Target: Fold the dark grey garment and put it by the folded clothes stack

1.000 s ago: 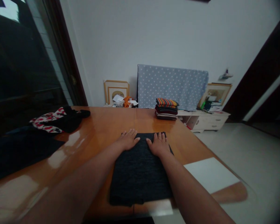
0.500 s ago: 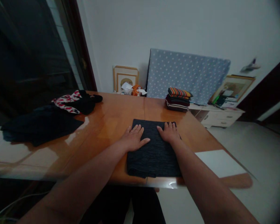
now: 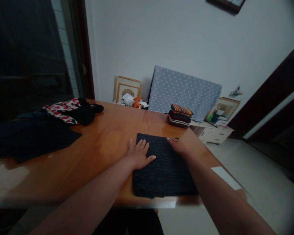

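Head view: your left hand (image 3: 138, 156) lies flat, fingers (image 3: 142, 145) spread and gripping nothing, on the folded dark garment (image 3: 161, 164) near the bench (image 3: 107, 143) edge. Your right hand (image 3: 178, 146) curls at its far right corner; whether it grips, you cannot tell. Press evenly, keeping the edges square. No writing is readable.

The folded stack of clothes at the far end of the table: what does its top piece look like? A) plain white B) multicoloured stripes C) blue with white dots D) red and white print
B: the folded stack on the wooden table is topped by a piece with orange, green and dark stripes.
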Tool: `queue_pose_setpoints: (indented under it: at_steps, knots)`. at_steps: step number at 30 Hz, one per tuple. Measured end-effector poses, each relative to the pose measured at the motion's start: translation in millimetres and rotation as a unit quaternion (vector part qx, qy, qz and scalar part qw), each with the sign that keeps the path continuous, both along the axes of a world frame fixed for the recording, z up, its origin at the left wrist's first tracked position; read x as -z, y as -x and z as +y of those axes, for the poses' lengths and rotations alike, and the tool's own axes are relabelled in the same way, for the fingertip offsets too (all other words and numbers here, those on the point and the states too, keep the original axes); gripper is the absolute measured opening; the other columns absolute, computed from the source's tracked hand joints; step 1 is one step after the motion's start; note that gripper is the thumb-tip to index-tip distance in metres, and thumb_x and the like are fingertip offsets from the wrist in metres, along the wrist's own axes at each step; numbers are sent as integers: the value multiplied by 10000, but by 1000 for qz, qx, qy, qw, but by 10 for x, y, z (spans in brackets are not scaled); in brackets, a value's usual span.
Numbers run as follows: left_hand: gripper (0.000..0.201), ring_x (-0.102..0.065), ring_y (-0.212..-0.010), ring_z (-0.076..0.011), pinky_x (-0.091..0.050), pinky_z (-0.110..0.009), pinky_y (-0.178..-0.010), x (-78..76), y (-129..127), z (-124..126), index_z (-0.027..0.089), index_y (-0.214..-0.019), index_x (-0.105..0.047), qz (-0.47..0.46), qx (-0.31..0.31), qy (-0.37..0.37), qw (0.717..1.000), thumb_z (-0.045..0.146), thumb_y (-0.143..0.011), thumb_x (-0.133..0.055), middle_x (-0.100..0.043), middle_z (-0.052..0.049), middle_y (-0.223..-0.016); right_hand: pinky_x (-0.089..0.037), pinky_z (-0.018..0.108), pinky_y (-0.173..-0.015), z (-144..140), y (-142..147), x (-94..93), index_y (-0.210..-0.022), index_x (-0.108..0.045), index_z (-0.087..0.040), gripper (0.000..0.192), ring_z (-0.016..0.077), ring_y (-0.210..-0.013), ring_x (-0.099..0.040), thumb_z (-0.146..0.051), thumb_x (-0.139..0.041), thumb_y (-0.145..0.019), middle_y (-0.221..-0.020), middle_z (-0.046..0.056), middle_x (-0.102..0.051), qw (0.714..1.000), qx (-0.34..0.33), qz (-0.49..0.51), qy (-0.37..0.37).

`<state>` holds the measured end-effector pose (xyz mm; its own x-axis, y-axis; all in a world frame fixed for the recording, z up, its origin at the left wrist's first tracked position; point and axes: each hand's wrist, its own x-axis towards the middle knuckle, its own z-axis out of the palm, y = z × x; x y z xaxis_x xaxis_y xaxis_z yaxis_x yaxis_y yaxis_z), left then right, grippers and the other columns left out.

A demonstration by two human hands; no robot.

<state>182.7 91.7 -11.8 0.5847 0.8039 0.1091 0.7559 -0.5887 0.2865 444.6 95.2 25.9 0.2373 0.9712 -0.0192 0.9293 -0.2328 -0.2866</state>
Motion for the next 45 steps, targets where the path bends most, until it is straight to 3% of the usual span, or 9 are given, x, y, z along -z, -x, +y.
queue_pose_setpoints:
  at_steps: [4, 8, 13, 17, 22, 27, 32, 40, 45]
  knots:
    - [843, -148, -1505, -392, 62, -698, -1144, 20, 4, 11, 255, -1516, -408, -13, 2, -1, 1000, 795, -876, -310, -271, -127, -1620, -407, 327, -1049, -148, -109, -255, -1304, -653, -121, 574, 243, -1186, -600, -445, -285, -1007, -1284, 111, -669, 993, -12, 112, -43]
    - [861, -139, -1510, -378, 97, -686, -1145, 43, -7, 28, 255, -1526, -387, -10, 1, 5, 1000, 805, -869, -302, -268, -123, -1621, -436, 315, -1023, -412, -10, -374, -1248, -690, -163, 537, 232, -1154, -625, -456, -314, -1001, -1243, 75, -696, 990, -4, 108, -91]
    - [883, -126, -1513, -375, 129, -693, -1133, 29, -18, 16, 249, -1536, -367, -5, 2, 11, 1000, 814, -864, -276, -260, -117, -1624, -384, 338, -1120, -1033, 580, -351, -1340, -628, -230, 500, 219, -1313, -530, -492, -377, -996, -1395, 26, -601, 983, -99, 133, -78]
    - [871, -109, -1517, -364, 124, -681, -1141, 35, -19, 20, 256, -1541, -355, 2, -2, 13, 1000, 803, -866, -292, -257, -111, -1627, -338, 428, -1173, -1600, 1115, -267, -1453, -504, -259, 561, 226, -1394, -442, -551, -377, -991, -1485, 17, -505, 953, -241, 177, -52]
    - [905, -124, -1510, -383, 133, -692, -1131, 46, -13, 24, 239, -1547, -350, -1, 0, 10, 1000, 820, -859, -267, -232, -116, -1633, -303, 456, -1199, -1997, 1514, -106, -1524, -387, -172, 660, 242, -1465, -320, -556, -402, -987, -1561, 97, -379, 943, -315, 94, -41]
    - [918, -136, -1508, -386, 137, -698, -1125, 26, -8, -3, 227, -1552, -341, 2, -2, 12, 1000, 822, -860, -240, -211, -121, -1637, -195, 485, -1241, -2160, 1698, 87, -1545, -336, -133, 739, 263, -1500, -226, -577, -438, -964, -1594, 131, -299, 951, -306, 10, -42]
    - [906, -140, -1507, -386, 131, -703, -1121, 3, -5, -19, 229, -1542, -361, -2, -3, 6, 1000, 817, -860, -256, -232, -135, -1630, -162, 512, -1245, -2227, 1740, 202, -1561, -294, -133, 868, 285, -1518, -139, -660, -501, -903, -1623, 135, -203, 953, -297, -12, -57]
    - [883, -147, -1512, -360, 100, -703, -1124, -33, -12, -22, 240, -1543, -354, 26, -1, -7, 1000, 805, -877, -229, -209, -135, -1635, -139, 505, -1246, -2240, 1693, 170, -1573, -262, -139, 882, 291, -1517, -135, -691, -449, -910, -1630, 138, -187, 953, -295, 8, -63]
    - [934, -129, -1512, -375, 55, -736, -1110, -59, -61, 19, 189, -1567, -296, 87, 3, -10, 996, 806, -880, -160, -159, -143, -1640, -231, 481, -1226, -2313, 1612, 123, -1542, -341, -131, 752, 278, -1496, -236, -561, -491, -944, -1595, 143, -309, 950, -283, 44, -128]
